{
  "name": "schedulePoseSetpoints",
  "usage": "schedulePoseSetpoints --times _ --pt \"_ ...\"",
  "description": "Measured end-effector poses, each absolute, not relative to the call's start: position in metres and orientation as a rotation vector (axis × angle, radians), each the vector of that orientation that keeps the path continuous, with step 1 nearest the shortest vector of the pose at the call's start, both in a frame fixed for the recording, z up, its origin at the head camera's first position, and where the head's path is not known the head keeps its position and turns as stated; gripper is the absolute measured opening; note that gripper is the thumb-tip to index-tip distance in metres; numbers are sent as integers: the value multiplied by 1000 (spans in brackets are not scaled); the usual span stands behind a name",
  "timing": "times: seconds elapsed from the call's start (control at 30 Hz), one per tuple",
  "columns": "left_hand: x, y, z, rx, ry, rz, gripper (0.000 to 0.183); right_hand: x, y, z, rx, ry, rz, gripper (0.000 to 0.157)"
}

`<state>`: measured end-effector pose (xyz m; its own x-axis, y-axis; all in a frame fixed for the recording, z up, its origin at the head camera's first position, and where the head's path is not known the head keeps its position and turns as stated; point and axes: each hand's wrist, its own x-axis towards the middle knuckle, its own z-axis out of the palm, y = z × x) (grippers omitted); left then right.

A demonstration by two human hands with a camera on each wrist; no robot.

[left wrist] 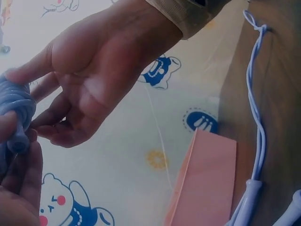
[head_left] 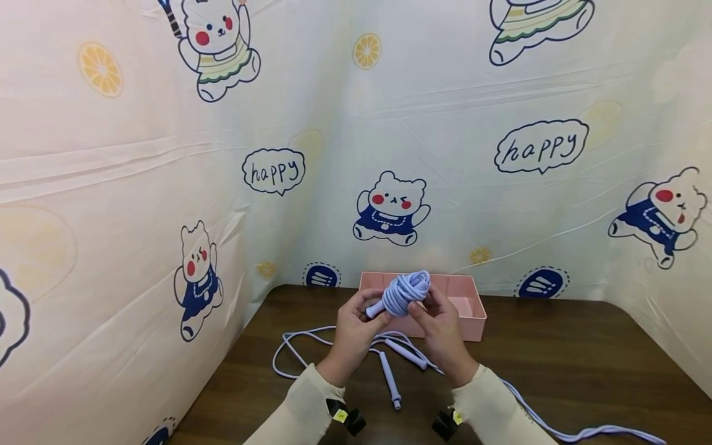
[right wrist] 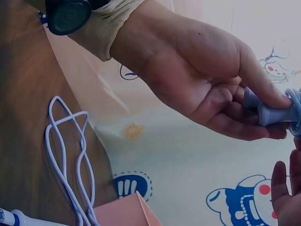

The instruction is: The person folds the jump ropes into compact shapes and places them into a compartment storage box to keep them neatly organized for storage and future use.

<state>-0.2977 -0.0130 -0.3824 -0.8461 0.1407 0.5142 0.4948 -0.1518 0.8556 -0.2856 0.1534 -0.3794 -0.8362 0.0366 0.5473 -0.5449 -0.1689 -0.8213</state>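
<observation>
1. A bear-print cloth hangs to the left of the pink box and also behind it.
2. The dark wooden bench reaches out left, right and to the near side of the box. Loose rope lies on it in wide pale-violet loops, left of the box.
3. The left hand, coming from a cream sleeve, is raised at the left part of the box. It pinches the wound handles of a coiled rope between thumb and curled fingers.
4. Two loose handles lie on the bench at the near side of the box: the left handle is farther from the box, and the right handle is closer.
5. The coiled rope is held up off the bench between both hands, seen against the box; whether it is above the box or nearer the person, I cannot tell.
6. The right hand pinches the coil's right side, its thumb pressed on the windings.
7. The pink box is open-topped and stands toward the bench's far edge.
8. Rope strands run together over the bench, right of the box and nearer the person.
</observation>
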Motion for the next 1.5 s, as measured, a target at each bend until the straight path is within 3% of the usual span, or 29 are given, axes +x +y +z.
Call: schedulePoseSetpoints --times 0.27,0.57,0.73,1.0,1.5 --pt "-283 -18 -365 -845 -1972 -1956 36 -293 157 -378 622 -1673 2105 42" --pt "-308 -35 -393 -1036 -2156 -1813 42 -300 169 -372 610 -1748 2041 40" --pt "-320 -55 -400 -1117 -2337 -1584 32 -308 179 -374 625 -1804 1990 37" --pt "-356 -73 -426 -847 -2536 -1341 16 -317 195 -382 610 -1842 2046 44" --pt "-404 -74 -460 -370 -2483 -1343 20 -332 214 -389 471 -1924 2011 50"
